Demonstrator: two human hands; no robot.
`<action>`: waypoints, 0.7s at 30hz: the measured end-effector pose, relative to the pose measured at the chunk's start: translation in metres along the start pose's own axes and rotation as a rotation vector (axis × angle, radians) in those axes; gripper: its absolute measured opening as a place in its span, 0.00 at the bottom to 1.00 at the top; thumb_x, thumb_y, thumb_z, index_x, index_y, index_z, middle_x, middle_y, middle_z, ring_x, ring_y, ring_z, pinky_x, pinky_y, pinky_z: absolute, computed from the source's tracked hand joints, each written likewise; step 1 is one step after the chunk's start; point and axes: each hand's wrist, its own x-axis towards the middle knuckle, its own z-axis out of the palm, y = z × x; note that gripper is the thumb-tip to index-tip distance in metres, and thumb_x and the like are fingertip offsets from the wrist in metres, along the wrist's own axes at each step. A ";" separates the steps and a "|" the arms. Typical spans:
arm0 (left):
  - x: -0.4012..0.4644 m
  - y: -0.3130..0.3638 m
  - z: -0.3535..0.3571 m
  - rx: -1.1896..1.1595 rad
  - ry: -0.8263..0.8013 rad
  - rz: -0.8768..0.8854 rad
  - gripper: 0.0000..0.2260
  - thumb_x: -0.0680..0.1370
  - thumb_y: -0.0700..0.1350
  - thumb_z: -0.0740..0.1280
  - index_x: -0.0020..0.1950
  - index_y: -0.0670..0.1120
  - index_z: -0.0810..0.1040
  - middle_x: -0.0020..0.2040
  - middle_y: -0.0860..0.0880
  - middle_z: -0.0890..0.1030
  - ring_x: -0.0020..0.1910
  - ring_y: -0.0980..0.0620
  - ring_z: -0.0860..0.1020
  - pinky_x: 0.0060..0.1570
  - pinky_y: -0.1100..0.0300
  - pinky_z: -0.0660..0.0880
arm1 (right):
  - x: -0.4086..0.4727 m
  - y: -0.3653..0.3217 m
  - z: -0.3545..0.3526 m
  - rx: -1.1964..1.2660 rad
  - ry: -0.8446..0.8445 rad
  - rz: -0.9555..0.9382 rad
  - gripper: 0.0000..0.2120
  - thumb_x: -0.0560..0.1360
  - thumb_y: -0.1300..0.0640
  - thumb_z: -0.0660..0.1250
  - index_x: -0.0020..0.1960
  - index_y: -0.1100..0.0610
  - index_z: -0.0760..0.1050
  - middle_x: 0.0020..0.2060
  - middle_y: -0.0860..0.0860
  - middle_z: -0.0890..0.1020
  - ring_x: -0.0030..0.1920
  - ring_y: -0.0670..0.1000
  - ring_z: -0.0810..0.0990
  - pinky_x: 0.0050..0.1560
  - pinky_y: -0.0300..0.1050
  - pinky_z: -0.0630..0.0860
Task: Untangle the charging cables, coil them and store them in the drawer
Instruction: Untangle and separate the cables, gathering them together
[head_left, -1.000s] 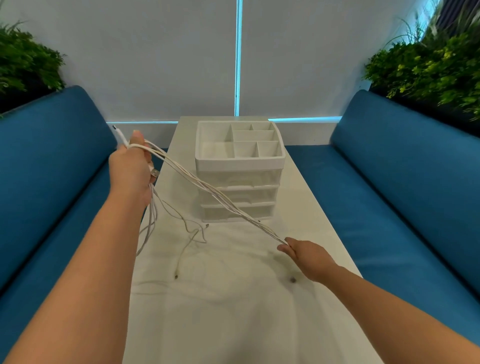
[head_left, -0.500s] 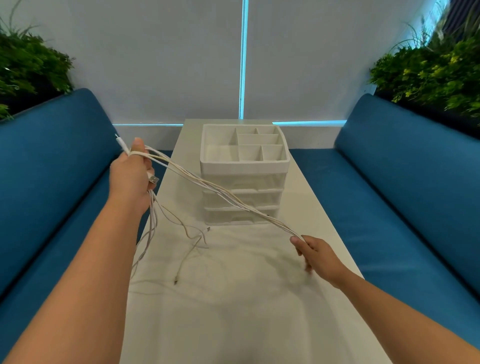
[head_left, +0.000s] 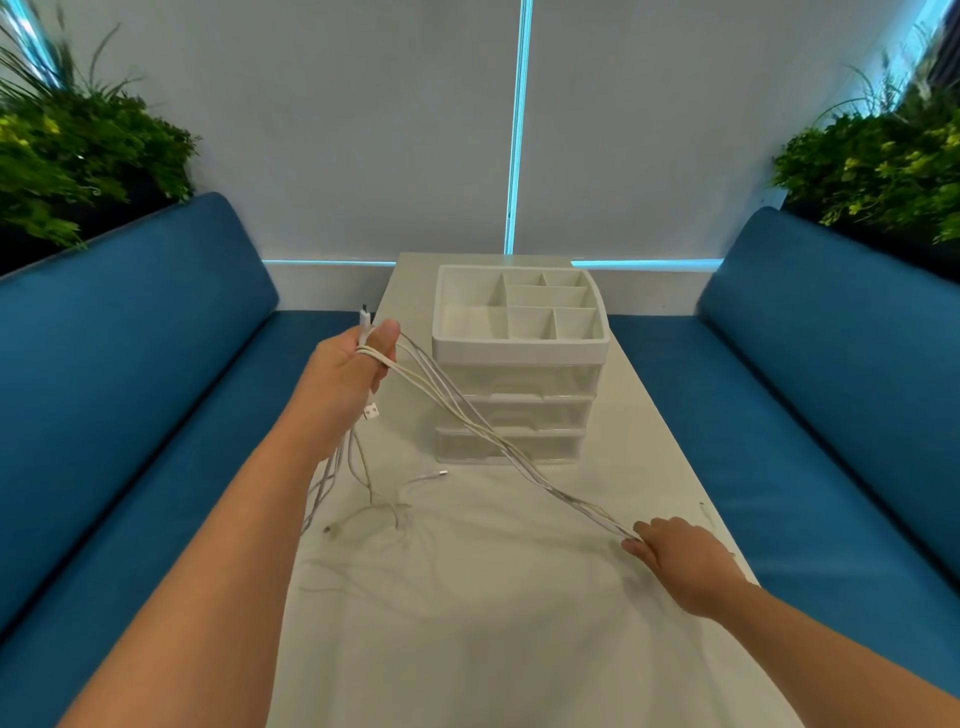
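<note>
The left hand is up above the worktop's near-left edge, its grip closed round a bundle of white charging cables, with loops over the thumb and one plug poking up past the fingers. From there several strands run taut and diagonal, crossing in front of the drawer unit, down to the right hand, low near the worktop's right edge, pinching the strands at its fingertips. Loose tails hang below the left hand and sprawl on the worktop, connectors lying free. The drawers look closed, so storage is some way off.

The step looks like drawing the strands apart (untangling, not yet coiling). Done well, the right hand would slide along one strand rather than yank, and the left would ease its hold so knots loosen rather than tighten.
</note>
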 end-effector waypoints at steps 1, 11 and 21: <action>-0.002 0.000 0.002 0.023 -0.009 0.001 0.21 0.80 0.61 0.61 0.37 0.47 0.70 0.32 0.50 0.68 0.34 0.52 0.65 0.38 0.57 0.65 | 0.000 -0.001 0.000 -0.064 -0.021 0.012 0.18 0.82 0.39 0.44 0.48 0.47 0.69 0.41 0.44 0.72 0.44 0.47 0.70 0.46 0.42 0.67; 0.005 -0.002 0.000 -0.108 0.164 -0.103 0.19 0.80 0.61 0.62 0.38 0.48 0.73 0.31 0.51 0.70 0.33 0.52 0.67 0.36 0.56 0.64 | 0.012 -0.004 -0.004 0.240 -0.010 0.042 0.19 0.82 0.41 0.49 0.39 0.51 0.65 0.36 0.48 0.74 0.42 0.53 0.75 0.45 0.47 0.70; 0.010 -0.004 -0.006 -0.255 0.435 -0.185 0.17 0.81 0.59 0.60 0.39 0.50 0.72 0.34 0.51 0.70 0.32 0.55 0.67 0.33 0.58 0.66 | 0.011 -0.022 -0.029 0.789 0.074 0.059 0.24 0.76 0.35 0.55 0.38 0.56 0.62 0.33 0.50 0.66 0.35 0.49 0.64 0.38 0.47 0.67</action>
